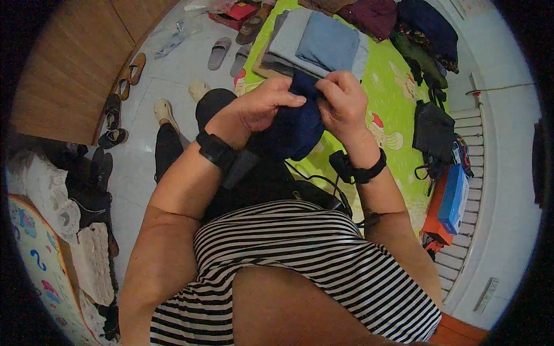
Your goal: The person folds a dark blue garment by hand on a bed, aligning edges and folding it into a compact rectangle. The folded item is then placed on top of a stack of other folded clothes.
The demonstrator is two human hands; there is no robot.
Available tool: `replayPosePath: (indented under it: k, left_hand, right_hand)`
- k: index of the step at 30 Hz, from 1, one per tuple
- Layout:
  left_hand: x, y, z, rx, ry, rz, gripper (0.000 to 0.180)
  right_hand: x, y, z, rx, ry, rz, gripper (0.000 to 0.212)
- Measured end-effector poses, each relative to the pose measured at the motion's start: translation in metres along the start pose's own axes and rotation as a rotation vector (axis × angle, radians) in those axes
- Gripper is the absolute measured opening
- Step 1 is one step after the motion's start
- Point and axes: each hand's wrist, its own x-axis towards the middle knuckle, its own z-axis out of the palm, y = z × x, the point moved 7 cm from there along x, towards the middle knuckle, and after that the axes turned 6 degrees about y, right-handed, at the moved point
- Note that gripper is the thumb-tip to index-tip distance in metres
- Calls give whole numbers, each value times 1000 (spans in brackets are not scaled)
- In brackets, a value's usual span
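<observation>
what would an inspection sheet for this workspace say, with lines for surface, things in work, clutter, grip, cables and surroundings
Surface: green cartoon-print cover, partly hidden by cloth items
Things in work: navy cloth, held up in loose folds; folded stack beyond it, light blue cloth on top
Clutter: black bag, blue box and orange box at right
Grip: left hand and right hand both on the navy cloth
Cables: black cable curving near the lap, ends unclear
Surroundings: wood-grain cabinet at left; grey slippers on pale tiled floor
</observation>
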Motion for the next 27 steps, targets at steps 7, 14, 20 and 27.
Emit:
replayPosePath:
  k: [7,14,20,27]
  left_hand:
    - [0,2,-11,131,140,-22,25]
    - [6,8,-5,289,66,140,29]
    - [-1,7,-5,163,50,130,38]
    - [-6,-1,0,-135,48,-16,30]
  right_hand:
    - [-7,7,2,340,-186,231,25]
    - [-44,37,29,829,-297,989,35]
    - [-43,41,25,602,-198,938,23]
    - [-10,11,-3,78,-11,208,26]
